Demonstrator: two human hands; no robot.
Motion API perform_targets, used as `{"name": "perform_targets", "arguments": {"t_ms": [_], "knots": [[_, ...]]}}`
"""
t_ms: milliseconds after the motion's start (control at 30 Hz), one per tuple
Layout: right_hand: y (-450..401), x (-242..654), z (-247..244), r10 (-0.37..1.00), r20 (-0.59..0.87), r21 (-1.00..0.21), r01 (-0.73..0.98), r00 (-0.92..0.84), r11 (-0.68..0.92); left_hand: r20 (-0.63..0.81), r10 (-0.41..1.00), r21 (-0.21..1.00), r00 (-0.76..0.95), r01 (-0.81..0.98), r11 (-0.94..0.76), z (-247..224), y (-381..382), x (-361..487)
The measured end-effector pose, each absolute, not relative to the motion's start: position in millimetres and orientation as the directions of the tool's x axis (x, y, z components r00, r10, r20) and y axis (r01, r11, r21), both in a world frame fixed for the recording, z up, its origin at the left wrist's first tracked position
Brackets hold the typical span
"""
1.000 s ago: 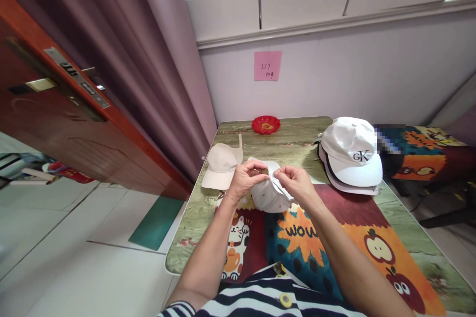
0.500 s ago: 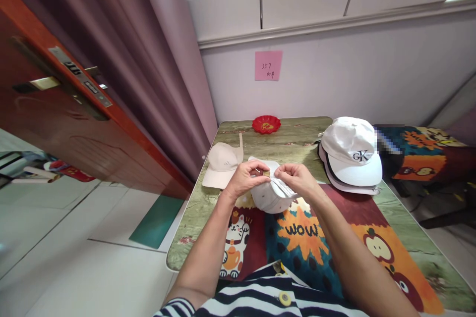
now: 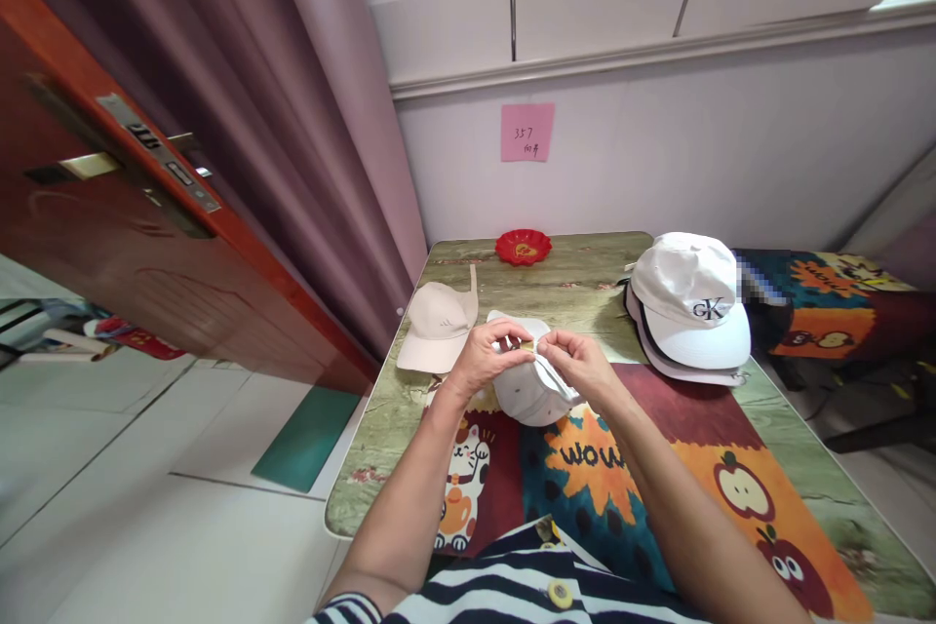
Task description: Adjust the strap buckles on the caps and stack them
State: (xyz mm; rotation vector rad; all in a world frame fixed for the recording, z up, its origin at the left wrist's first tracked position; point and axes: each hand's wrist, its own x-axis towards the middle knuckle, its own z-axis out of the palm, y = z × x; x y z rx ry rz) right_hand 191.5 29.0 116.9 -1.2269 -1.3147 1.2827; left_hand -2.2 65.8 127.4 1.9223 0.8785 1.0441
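A white cap (image 3: 531, 396) lies on the table in front of me with its back strap raised between my hands. My left hand (image 3: 487, 354) is closed, thumb and index finger pinching a small gold-coloured buckle (image 3: 526, 346) on that strap. Just to the right, my right hand (image 3: 581, 363) pinches the white strap close to the buckle. The fingertips hide how far the strap runs through the buckle. Left of my hands rests a beige cap (image 3: 439, 317), its loose strap sticking up and its brim towards me.
A stack of caps stands at the right, a white cap with black letters (image 3: 691, 278) on top. A red scalloped dish (image 3: 524, 248) sits at the back of the wood-patterned table (image 3: 380, 429). A colourful mat (image 3: 600, 468) covers the front. An orange-brown door (image 3: 146, 244) is at left.
My right hand has shifted slightly, its fingertips still close to the buckle. The white cap has turned a little, and my left hand keeps its pinch.
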Motion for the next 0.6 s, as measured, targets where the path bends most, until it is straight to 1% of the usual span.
{"name": "perform_targets", "arguments": {"t_ms": [133,233,333,467,600], "knots": [[27.8,189.9,114.9,0.995,-0.024,-0.996,0.09,-0.093,-0.016,0.353,0.824,0.843,0.443,0.231,-0.486,128.7,63.3,-2.7],[27.7,188.7,116.2,0.996,0.014,-0.993,0.117,-0.094,0.025,0.368,0.8,0.796,0.474,0.284,-0.535,133.0,61.3,-3.1],[27.6,187.0,116.5,0.992,0.035,-0.993,0.105,-0.118,0.048,0.384,0.776,0.76,0.501,0.305,-0.573,135.6,60.4,-2.9],[26.6,183.1,113.2,0.992,0.018,-0.997,0.073,-0.126,0.027,0.395,0.774,0.758,0.496,0.299,-0.579,133.6,60.7,-1.9],[26.2,180.7,112.5,0.994,0.038,-0.999,0.03,-0.106,0.041,0.389,0.792,0.781,0.471,0.287,-0.555,132.3,62.5,-2.8]]}}
